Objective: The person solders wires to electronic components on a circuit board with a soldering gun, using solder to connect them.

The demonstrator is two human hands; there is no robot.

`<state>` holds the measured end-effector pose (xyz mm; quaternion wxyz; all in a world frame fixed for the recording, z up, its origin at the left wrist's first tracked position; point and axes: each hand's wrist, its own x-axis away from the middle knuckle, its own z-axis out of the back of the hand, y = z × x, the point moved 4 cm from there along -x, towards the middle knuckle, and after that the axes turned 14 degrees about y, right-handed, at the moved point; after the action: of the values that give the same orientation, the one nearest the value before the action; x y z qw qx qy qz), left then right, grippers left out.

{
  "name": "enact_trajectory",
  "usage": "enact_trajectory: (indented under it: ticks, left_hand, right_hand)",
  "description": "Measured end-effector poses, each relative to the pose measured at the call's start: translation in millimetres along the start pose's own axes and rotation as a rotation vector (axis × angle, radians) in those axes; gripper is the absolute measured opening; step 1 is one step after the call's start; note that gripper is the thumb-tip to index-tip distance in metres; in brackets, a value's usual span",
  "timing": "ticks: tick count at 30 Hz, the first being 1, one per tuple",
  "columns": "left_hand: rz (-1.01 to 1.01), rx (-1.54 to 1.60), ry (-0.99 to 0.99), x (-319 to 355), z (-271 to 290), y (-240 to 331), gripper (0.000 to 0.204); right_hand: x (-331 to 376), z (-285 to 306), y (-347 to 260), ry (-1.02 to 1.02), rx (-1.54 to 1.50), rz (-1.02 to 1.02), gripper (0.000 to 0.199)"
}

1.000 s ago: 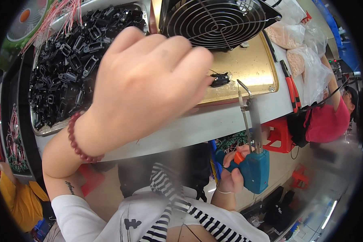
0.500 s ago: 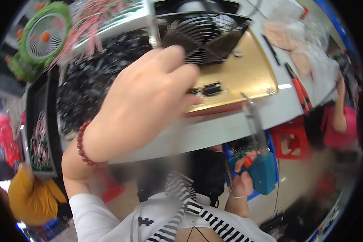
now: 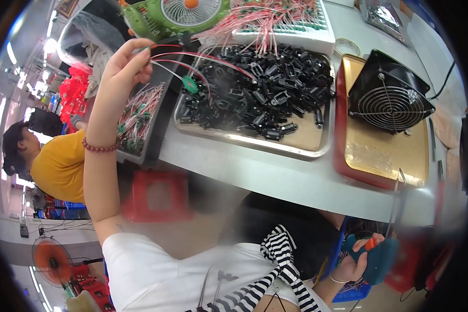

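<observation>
My left hand (image 3: 127,65) is raised at the upper left, fingers pinched on a few red and white wires (image 3: 174,54). The wires trail right over the metal tray, and a small green disc-shaped board (image 3: 190,84) hangs at one end. At the lower right, my right hand (image 3: 356,260) is closed around a tool with a bulky teal grip (image 3: 380,262), an orange part and a long thin metal shaft. Its tip reaches up beside the gold tray. Blur hides the tool's exact kind.
Black plastic parts (image 3: 260,99) heap in a metal tray (image 3: 249,143). To its right, a black fan (image 3: 392,93) stands on a gold tray (image 3: 385,161). Wired green boards fill a white foam tray (image 3: 327,36) and a dark bin (image 3: 138,122). A person in yellow (image 3: 57,166) sits left.
My left hand has moved from near the gold tray to the upper left and now holds wires. The view has swung left. My right hand keeps hold of the teal-gripped tool.
</observation>
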<state>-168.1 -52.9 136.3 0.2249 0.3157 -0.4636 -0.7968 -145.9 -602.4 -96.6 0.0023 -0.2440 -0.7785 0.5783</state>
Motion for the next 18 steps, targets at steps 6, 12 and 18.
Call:
enact_trajectory:
  ticks: [6, 12, 18]
  left_hand:
    - [0.311, -0.069, 0.345, -15, 82, -119, 0.021]
    - [0.183, -0.018, 0.452, 2, 101, -134, 0.024]
    - [0.157, 0.042, 0.480, -5, 83, -116, 0.024]
  right_hand:
    - [-4, -7, 6, -0.029, 0.030, -0.020, 0.060]
    - [-8, -10, 7, -0.033, 0.026, -0.028, 0.059]
    - [-8, -12, 8, -0.093, -0.023, -0.016, 0.055]
